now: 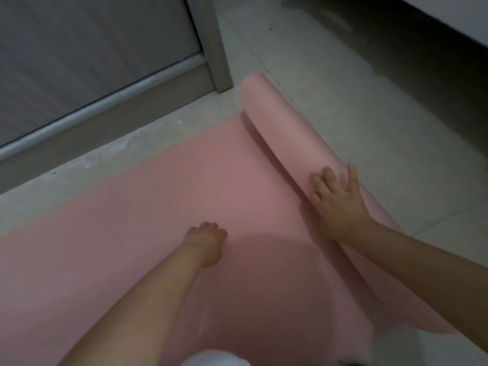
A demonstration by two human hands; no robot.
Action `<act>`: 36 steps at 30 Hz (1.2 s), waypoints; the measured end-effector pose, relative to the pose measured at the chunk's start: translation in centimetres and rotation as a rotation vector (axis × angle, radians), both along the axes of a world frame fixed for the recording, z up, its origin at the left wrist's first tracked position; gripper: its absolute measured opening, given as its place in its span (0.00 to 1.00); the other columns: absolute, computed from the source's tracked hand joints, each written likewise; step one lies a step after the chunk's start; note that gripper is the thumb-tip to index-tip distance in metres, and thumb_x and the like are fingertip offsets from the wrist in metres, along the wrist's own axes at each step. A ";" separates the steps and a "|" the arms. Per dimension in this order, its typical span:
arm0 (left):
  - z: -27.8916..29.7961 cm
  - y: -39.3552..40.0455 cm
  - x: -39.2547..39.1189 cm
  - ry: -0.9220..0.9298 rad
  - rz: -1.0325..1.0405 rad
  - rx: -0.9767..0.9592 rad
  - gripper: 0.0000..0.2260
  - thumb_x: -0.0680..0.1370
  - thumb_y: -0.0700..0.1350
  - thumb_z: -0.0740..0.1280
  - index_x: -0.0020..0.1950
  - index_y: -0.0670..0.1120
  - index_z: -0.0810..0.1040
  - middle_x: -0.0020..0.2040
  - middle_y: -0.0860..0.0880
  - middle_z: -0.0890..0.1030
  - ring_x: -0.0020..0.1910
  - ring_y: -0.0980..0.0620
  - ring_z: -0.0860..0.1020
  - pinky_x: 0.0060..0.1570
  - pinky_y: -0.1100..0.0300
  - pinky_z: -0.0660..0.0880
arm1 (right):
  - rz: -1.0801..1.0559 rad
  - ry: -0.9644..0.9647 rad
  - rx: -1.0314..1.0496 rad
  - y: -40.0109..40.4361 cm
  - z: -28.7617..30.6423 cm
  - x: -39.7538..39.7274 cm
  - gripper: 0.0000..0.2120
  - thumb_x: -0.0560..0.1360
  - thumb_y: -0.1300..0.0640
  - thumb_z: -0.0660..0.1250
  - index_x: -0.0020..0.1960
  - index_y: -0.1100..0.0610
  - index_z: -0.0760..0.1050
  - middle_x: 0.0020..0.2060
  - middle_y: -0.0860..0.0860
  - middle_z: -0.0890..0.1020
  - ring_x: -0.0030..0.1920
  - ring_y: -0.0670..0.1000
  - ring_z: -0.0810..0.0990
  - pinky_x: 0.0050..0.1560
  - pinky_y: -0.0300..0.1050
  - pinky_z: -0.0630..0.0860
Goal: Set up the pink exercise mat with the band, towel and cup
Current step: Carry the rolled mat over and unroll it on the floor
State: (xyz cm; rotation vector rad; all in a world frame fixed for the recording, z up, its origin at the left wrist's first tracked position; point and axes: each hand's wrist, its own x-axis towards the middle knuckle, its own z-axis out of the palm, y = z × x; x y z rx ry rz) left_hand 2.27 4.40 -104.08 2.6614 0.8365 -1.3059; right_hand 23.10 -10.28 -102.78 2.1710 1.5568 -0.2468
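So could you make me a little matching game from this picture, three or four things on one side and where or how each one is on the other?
Things:
1. left hand
2. right hand
3. rolled part of the mat
4. sliding door

States or places:
A. grey, behind the mat's far edge
B. fingers spread, pressing on the roll
C. curled, resting on the flat mat
D. not yet unrolled, lying on the tiled floor

Pairs: 1-C, 2-B, 3-D, 4-A

door frame [211, 43] crowds the roll [285, 133]; tiles [369, 114] open.

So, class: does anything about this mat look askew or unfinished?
Yes. The pink mat is not flat: its far end is still a roll, under the right hand. The left hand rests on the flat part.
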 end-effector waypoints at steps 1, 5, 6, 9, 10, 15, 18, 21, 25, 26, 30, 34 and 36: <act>-0.1 -0.2 1.5 -0.007 -0.017 -0.002 0.22 0.79 0.43 0.58 0.73 0.46 0.63 0.72 0.45 0.64 0.72 0.45 0.63 0.67 0.52 0.65 | -0.022 -0.009 0.083 -0.5 -0.8 0.9 0.18 0.69 0.54 0.61 0.52 0.63 0.79 0.62 0.64 0.75 0.65 0.66 0.72 0.66 0.69 0.51; -0.3 -1.1 7.0 -0.059 -0.058 -0.017 0.21 0.79 0.44 0.58 0.72 0.46 0.63 0.71 0.45 0.65 0.71 0.45 0.63 0.66 0.52 0.65 | -0.163 -0.017 0.096 -1.8 -2.5 3.8 0.17 0.64 0.57 0.55 0.39 0.64 0.81 0.51 0.66 0.82 0.51 0.65 0.82 0.53 0.73 0.70; -0.3 -1.3 8.3 -0.075 -0.060 -0.023 0.21 0.79 0.43 0.58 0.72 0.46 0.64 0.71 0.44 0.65 0.71 0.45 0.64 0.66 0.52 0.66 | -0.152 -0.020 0.122 -1.9 -2.6 4.4 0.18 0.63 0.59 0.53 0.39 0.64 0.80 0.52 0.66 0.82 0.50 0.65 0.82 0.49 0.72 0.72; -0.8 -1.6 11.8 -0.112 -0.075 -0.020 0.20 0.79 0.43 0.58 0.72 0.45 0.64 0.70 0.44 0.66 0.70 0.45 0.65 0.65 0.51 0.67 | -0.184 0.083 0.154 -2.3 -3.6 6.2 0.21 0.64 0.61 0.49 0.42 0.65 0.80 0.53 0.67 0.81 0.50 0.66 0.82 0.43 0.67 0.76; -1.1 -1.7 12.9 -0.121 -0.080 -0.020 0.20 0.79 0.43 0.58 0.72 0.45 0.64 0.70 0.44 0.66 0.69 0.45 0.65 0.64 0.51 0.67 | -0.200 0.107 0.138 -2.3 -3.1 6.7 0.21 0.66 0.62 0.49 0.46 0.66 0.79 0.58 0.68 0.78 0.54 0.67 0.80 0.45 0.65 0.77; -2.2 -1.6 17.0 -0.200 -0.059 -0.017 0.21 0.78 0.42 0.59 0.71 0.45 0.63 0.71 0.45 0.65 0.71 0.45 0.63 0.64 0.51 0.67 | -0.267 0.228 0.106 -3.3 -2.7 10.9 0.30 0.78 0.61 0.54 0.76 0.53 0.43 0.77 0.53 0.46 0.69 0.58 0.65 0.58 0.50 0.72; -3.3 -1.1 19.0 -0.287 -0.062 -0.006 0.21 0.78 0.43 0.59 0.71 0.46 0.62 0.72 0.45 0.62 0.73 0.46 0.60 0.65 0.51 0.67 | -0.226 0.182 0.170 -4.2 -2.4 14.0 0.36 0.75 0.63 0.61 0.76 0.56 0.45 0.77 0.55 0.52 0.62 0.59 0.74 0.54 0.50 0.75; -4.5 -0.5 21.0 -0.351 -0.059 0.018 0.21 0.79 0.45 0.58 0.71 0.46 0.61 0.72 0.44 0.61 0.73 0.45 0.60 0.64 0.51 0.67 | -0.164 0.010 0.272 -6.3 -4.4 17.4 0.35 0.62 0.62 0.75 0.67 0.63 0.67 0.67 0.63 0.72 0.59 0.65 0.77 0.51 0.62 0.76; -6.1 0.7 23.0 -0.489 -0.089 0.104 0.20 0.78 0.49 0.53 0.68 0.44 0.67 0.69 0.41 0.67 0.68 0.42 0.67 0.61 0.49 0.69 | -0.154 -0.133 0.285 -9.5 -7.8 19.1 0.27 0.80 0.46 0.39 0.69 0.62 0.59 0.76 0.55 0.50 0.76 0.57 0.48 0.67 0.67 0.48; -6.4 1.2 23.5 -0.535 -0.094 0.099 0.24 0.75 0.51 0.51 0.65 0.43 0.71 0.68 0.38 0.70 0.66 0.39 0.70 0.59 0.46 0.70 | -0.171 -0.120 0.252 -10.1 -8.8 19.2 0.27 0.80 0.47 0.37 0.69 0.62 0.60 0.75 0.55 0.57 0.74 0.58 0.51 0.69 0.65 0.45; -7.4 3.2 25.7 -0.622 -0.119 0.045 0.34 0.71 0.57 0.46 0.68 0.40 0.71 0.71 0.34 0.67 0.70 0.35 0.66 0.62 0.42 0.68 | -0.178 -0.041 0.213 -11.1 -11.0 18.5 0.26 0.80 0.47 0.39 0.68 0.60 0.63 0.69 0.52 0.66 0.76 0.54 0.49 0.73 0.56 0.44; -7.3 4.8 29.1 -0.645 -0.207 -0.025 0.39 0.68 0.62 0.41 0.75 0.45 0.62 0.77 0.39 0.57 0.76 0.40 0.57 0.69 0.43 0.61 | -0.306 0.138 0.231 -10.1 -10.9 18.4 0.30 0.79 0.42 0.37 0.66 0.63 0.62 0.66 0.59 0.73 0.69 0.57 0.65 0.68 0.50 0.56; -7.3 4.5 31.2 -0.669 -0.272 -0.054 0.38 0.69 0.62 0.44 0.73 0.46 0.67 0.76 0.38 0.60 0.74 0.38 0.60 0.66 0.39 0.65 | -0.359 0.184 0.238 -9.9 -11.1 18.4 0.31 0.79 0.41 0.37 0.66 0.62 0.61 0.65 0.61 0.74 0.68 0.56 0.64 0.68 0.50 0.55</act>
